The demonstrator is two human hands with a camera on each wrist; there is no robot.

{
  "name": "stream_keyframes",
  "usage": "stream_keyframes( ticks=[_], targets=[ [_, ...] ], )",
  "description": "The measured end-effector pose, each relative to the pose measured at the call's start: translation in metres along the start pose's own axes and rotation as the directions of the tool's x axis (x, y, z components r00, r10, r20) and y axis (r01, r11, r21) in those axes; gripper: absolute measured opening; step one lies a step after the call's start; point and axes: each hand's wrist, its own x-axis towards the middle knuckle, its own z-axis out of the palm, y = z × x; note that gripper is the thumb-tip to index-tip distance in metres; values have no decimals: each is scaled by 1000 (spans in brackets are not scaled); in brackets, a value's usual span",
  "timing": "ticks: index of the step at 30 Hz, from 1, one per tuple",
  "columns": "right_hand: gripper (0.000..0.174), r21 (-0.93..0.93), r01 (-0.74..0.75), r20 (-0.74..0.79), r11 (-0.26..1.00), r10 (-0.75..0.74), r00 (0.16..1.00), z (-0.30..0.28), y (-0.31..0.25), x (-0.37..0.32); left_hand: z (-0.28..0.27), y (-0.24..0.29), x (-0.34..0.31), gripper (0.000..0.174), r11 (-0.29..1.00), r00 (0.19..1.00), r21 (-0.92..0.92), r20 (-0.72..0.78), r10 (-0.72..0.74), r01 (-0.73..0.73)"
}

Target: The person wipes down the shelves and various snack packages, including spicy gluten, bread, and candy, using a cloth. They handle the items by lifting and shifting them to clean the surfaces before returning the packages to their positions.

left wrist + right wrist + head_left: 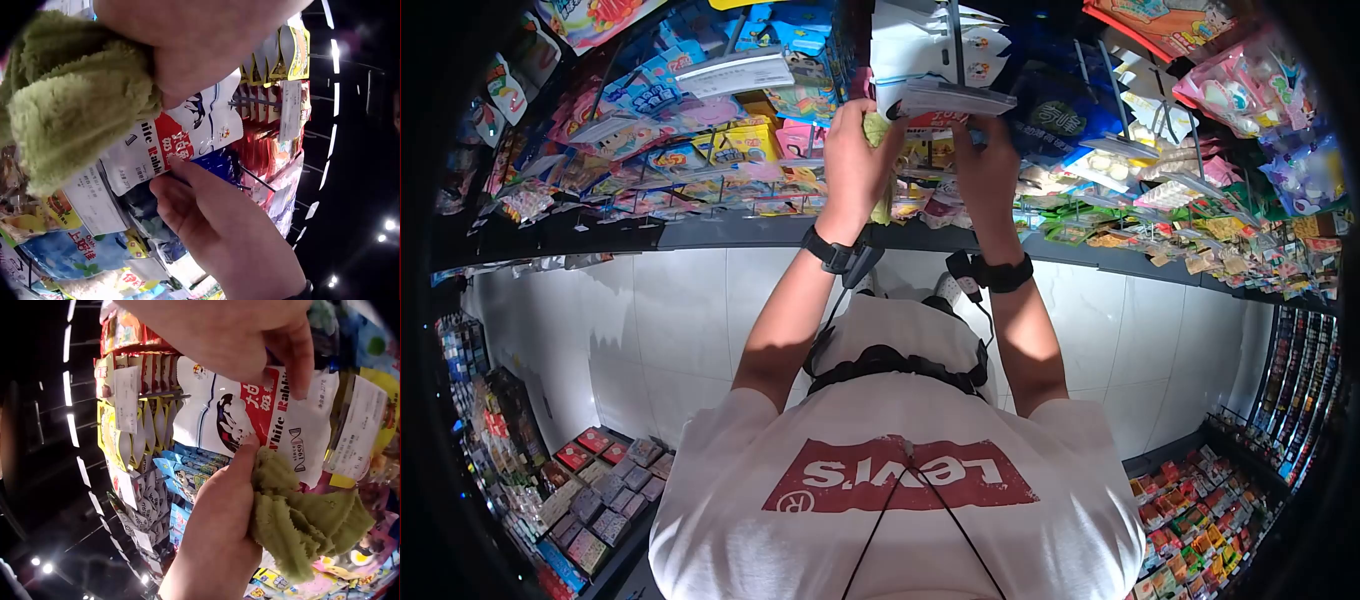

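Observation:
A white, red-marked White Rabbit candy bag (pixel 306 450) hangs at the front of a shelf rack, upright and facing me in the head view. My left hand (pixel 855 165) holds a crumpled, fuzzy green cloth (pixel 306 531) while its thumb lies against the bag's face. On the other side, my right hand (pixel 988 180) pinches the bag near its side edge, by the red label. The left wrist view shows the cloth (pixel 81 106) bunched beside the bag (pixel 212 128). A price tag holder (pixel 955 100) covers the bag's upper part in the head view.
Many hanging snack packs surround the bag, including a dark blue pack (pixel 1055 115) on its right and yellow packs (pixel 740 142) on its left. Metal hooks with tags stick out. Below runs a dark shelf edge (pixel 740 235) above the tiled floor (pixel 680 300). Display bins (pixel 615 490) stand behind.

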Motion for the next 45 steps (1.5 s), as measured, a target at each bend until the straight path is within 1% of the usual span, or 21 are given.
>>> stream_keyframes(
  ticks=[7, 10, 12, 15, 16, 18, 19, 22, 23, 25, 26, 29, 30, 31, 33, 37, 38, 39, 41, 43, 45],
  targets=[
    [31, -119, -38, -65, 992, 30, 997, 8, -13, -3, -5, -1, 1, 41, 993, 1000, -119, 10, -7, 8],
    [31, -62, -76, -29, 995, 74, 997, -1, -18, -11, -13, 0, -7, 40, 996, 999, -85, 24, -38, 40],
    [31, -42, -249, 84, 968, 252, 964, -8, -18, -15, -25, -7, -15, 38, 999, 999, 46, 39, 16, -18],
    [28, -39, -255, 77, 966, 257, 963, -20, -23, -36, -61, -6, -23, 32, 999, 999, 44, -48, -12, 15],
    [28, -25, -255, 91, 967, 257, 962, -19, -24, -41, -74, -11, -22, 31, 994, 993, 55, -85, -84, 89],
    [27, 25, -208, 221, 978, 198, 955, -17, -29, -51, -99, -19, -14, 36, 993, 985, 63, -147, -87, 98],
    [27, 30, -210, 228, 977, 198, 953, -10, -32, -54, -110, -20, -7, 39, 992, 981, 61, -166, -96, 108],
    [28, 178, -127, 344, 976, 59, 937, 19, -46, -54, -126, -38, 17, 48, 996, 978, 71, -205, -31, 46],
    [28, 180, -122, 339, 976, 55, 939, 27, -51, -51, -128, -41, 24, 48, 997, 978, 69, -207, -24, 39],
    [31, 254, -124, 360, 959, 25, 933, 42, -70, -43, -130, -43, 36, 51, 988, 982, -86, -124, -141, 131],
    [36, 318, -156, 377, 935, 26, 926, 50, -80, -38, -128, -44, 41, 49, 995, 988, -40, -121, -92, 87],
    [42, 281, -70, 294, 957, -16, 956, 82, -80, -28, -126, -51, 50, 47, 985, 994, -147, -44, -99, 91],
    [44, 192, 35, 239, 981, -82, 967, 89, -80, -24, -125, -52, 50, 46, 984, 995, -157, -50, -88, 79],
    [44, 180, 36, 226, 983, -77, 971, 97, -80, -21, -125, -55, 52, 46, 983, 996, -171, -39, -81, 73],
    [43, 308, -43, 220, 951, -27, 975, 110, -85, -18, -125, -60, 54, 45, 981, 996, -169, 13, -89, 90],
    [44, 211, -46, 180, 976, 8, 984, 116, -94, -17, -122, -71, 60, 41, 969, 998, -246, 60, 11, 4],
    [42, 238, -89, 175, 967, 47, 984, 119, -94, -17, -119, -73, 59, 37, 958, 995, -268, -7, 99, -98],
    [41, 266, -130, 168, 955, 87, 982, 121, -98, -16, -121, -72, 59, 37, 956, 995, -275, -5, 104, -101],
    [43, 292, -182, 171, 939, 136, 976, 120, -102, -16, -123, -70, 58, 30, 986, 995, -139, 0, 97, -96],
    [47, 319, -239, 182, 917, 188, 965, 120, -100, -18, -123, -67, 56, 26, 988, 997, -138, 9, 71, -69],
    [46, 161, -50, 107, 986, 33, 994, 125, -89, -15, -125, -67, 54, 25, 987, 997, -142, -3, 74, -74]
  ],
)
